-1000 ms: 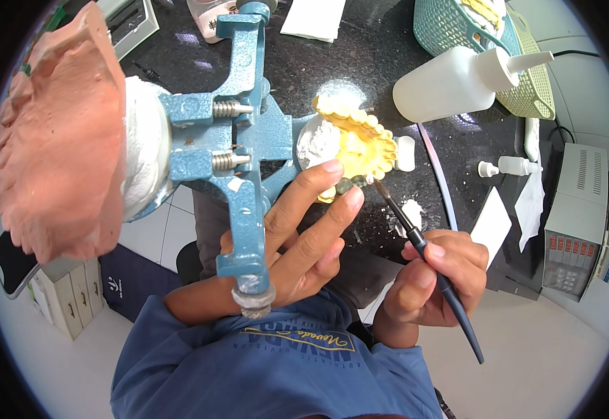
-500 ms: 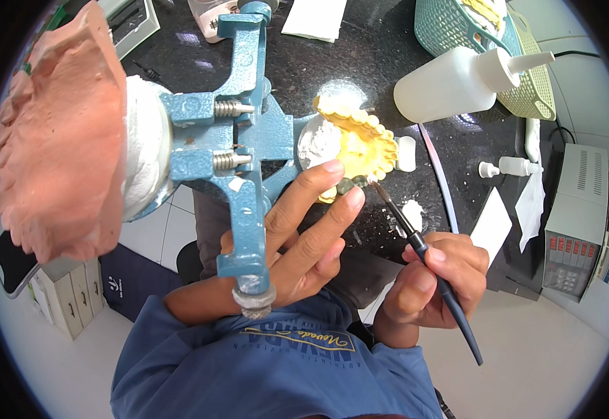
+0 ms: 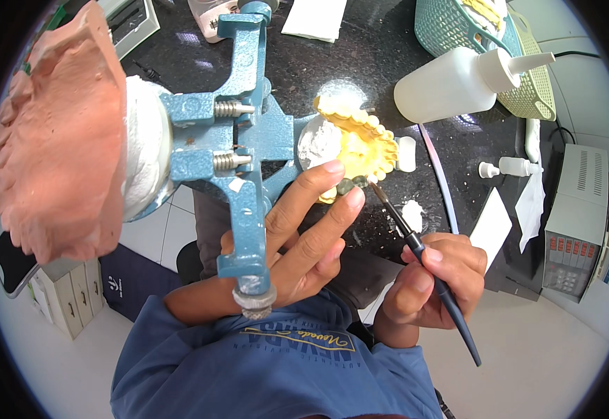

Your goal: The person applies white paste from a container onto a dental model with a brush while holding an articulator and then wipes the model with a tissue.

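A yellow dental cast [image 3: 360, 150] with a row of teeth is mounted with white plaster [image 3: 318, 143] on a blue metal articulator [image 3: 269, 140]. My left hand [image 3: 304, 241] reaches past the articulator's near arm, two fingers stretched out onto the cast's near side. Its thumb is partly hidden. Dark greenish pieces [image 3: 351, 184] sit on the near teeth by those fingertips. In my right hand [image 3: 444, 279] is a slim dark-handled brush [image 3: 409, 234], its tip at the teeth beside the dark pieces. The articulator's other half carries a large pink cast [image 3: 60, 133] on white plaster.
A white squeeze bottle [image 3: 444, 85] lies beyond my right hand, near a teal basket [image 3: 444, 24]. White powder [image 3: 413, 215] is heaped by the brush. Close by are a small bottle [image 3: 514, 166], a white card [image 3: 492, 225] and a grey box-shaped device [image 3: 577, 209].
My right hand and the brush have shifted very slightly to the left. The left hand, cast and articulator look the same.
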### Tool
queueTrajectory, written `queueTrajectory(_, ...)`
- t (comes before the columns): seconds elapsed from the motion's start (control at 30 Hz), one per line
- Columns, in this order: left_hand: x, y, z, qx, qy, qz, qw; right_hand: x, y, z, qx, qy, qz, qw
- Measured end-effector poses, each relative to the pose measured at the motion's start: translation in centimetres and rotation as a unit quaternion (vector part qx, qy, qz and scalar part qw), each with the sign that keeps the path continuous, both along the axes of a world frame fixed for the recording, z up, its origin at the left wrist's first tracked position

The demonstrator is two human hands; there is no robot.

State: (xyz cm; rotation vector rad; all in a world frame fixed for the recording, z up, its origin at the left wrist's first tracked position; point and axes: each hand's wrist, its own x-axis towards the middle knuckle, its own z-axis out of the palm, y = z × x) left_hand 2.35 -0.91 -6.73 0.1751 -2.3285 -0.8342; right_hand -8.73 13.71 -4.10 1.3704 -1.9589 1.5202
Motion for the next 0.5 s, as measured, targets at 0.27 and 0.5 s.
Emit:
queueTrajectory(0.27, -0.11, 0.01, 0.02, -0.001, 0.005, 0.000, 1.000, -0.04, -0.06, 0.16, 0.012, 0.010, 0.005, 1.000)
queueTrajectory(0.5, -0.05, -0.01, 0.00, -0.002, 0.001, -0.003, 1.000, 0.10, -0.09, 0.16, 0.009, 0.009, -0.006, 1.000)
